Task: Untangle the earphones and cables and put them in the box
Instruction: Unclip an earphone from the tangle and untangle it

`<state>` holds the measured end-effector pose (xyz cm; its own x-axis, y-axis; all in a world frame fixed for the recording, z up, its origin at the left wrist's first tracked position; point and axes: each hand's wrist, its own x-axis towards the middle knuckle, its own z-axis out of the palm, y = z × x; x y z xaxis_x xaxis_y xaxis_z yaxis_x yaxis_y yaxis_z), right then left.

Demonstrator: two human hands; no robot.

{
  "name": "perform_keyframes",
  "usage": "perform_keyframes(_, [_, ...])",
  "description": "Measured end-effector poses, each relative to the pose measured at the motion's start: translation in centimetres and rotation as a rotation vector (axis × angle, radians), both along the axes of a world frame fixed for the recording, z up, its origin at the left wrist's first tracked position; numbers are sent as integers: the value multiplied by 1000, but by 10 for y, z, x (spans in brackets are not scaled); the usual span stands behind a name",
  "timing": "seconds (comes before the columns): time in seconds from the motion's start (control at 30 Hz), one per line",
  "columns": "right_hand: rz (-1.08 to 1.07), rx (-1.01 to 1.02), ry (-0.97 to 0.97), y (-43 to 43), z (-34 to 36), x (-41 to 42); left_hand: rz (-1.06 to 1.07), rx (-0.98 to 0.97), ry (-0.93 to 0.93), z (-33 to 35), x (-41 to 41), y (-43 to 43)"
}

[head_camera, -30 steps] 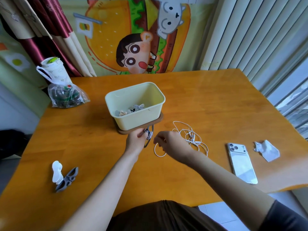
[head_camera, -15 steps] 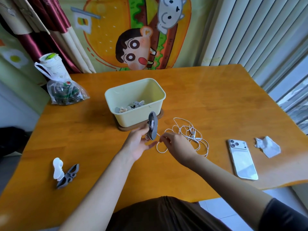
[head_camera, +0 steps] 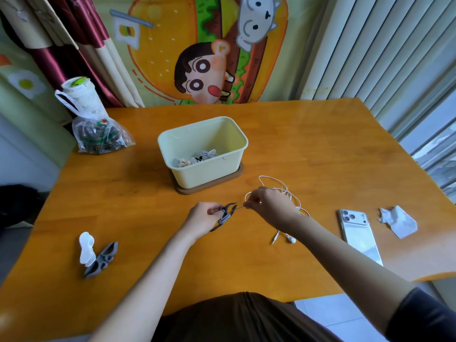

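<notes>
Wooden worktop (head_camera: 320,156). Pale yellow box (head_camera: 204,175) sits mid-worktop on a brown base (head_camera: 237,175), w/ a few wound cables (head_camera: 202,156) inside. R hand (head_camera: 270,206) pinches white earphone cable (head_camera: 287,193); tangle lies just behind it, in front of box. L hand (head_camera: 203,218) grips grey winder (head_camera: 225,217). Earbud (head_camera: 292,240) + jack (head_camera: 274,240) lie on worktop.

A home dining corner by a window.
A wooden table (head_camera: 320,149) stands against a cartoon burger wall hanging (head_camera: 202,58), with satin curtains (head_camera: 69,45) on the left and vertical blinds (head_camera: 382,50) on the right. A phone (head_camera: 357,233), a crumpled tissue (head_camera: 398,223), a bagged drink cup (head_camera: 81,97) and a plastic box (head_camera: 204,174) sit on it.
</notes>
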<state>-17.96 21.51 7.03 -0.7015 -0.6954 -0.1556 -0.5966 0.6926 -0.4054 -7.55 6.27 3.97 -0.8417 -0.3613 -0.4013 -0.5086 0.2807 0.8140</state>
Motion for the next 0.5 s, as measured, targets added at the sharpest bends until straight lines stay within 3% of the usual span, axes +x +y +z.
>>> perform_keyframes(0.17, [87, -100, -36, -12, 2, 33, 235, 33, 97, -4, -6, 8])
perform_keyframes(0.33, [166, -152, 5, -14, -7, 53, 576, 519, 113, 10, -16, 11])
perform_keyframes(0.5, [122, -154, -16, -4, -13, 43, 527, 824, 125, 20, -14, 8])
